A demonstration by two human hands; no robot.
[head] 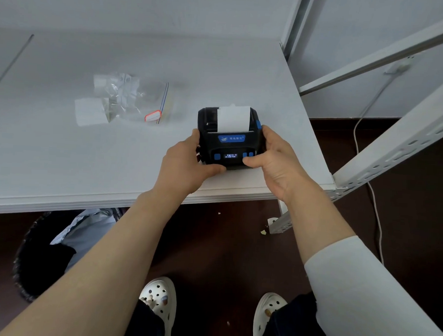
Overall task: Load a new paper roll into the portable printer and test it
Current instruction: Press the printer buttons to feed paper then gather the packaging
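- The white table (61, 159) carries everything in play; its near edge runs across the middle of the view, with dark floor below it.
- A grey metal shelving frame (395, 151) stands to the right of the table, with a white cable (367, 108) trailing down behind it.
- A clear zip bag (142, 99) lies on the table well to the left of the printer, with white paper rolls (90, 113) in and beside it.
- The portable printer (229, 142) sits near the table's front right corner, cover closed, its small screen (230, 156) lit.
- The left hand (187, 163) clasps the printer's left side, thumb lying along the front lower edge.
- The right hand (274, 160) clasps the right side, thumb resting on or just by the blue buttons to the right of the screen; whether it presses one I cannot tell.
- A strip of white paper (233, 119) stands out of the slot, blank as far as can be seen.
- Judged from this, loading looks finished and the power is on; what remains is the test print, or confirming that this fed strip counts as one.
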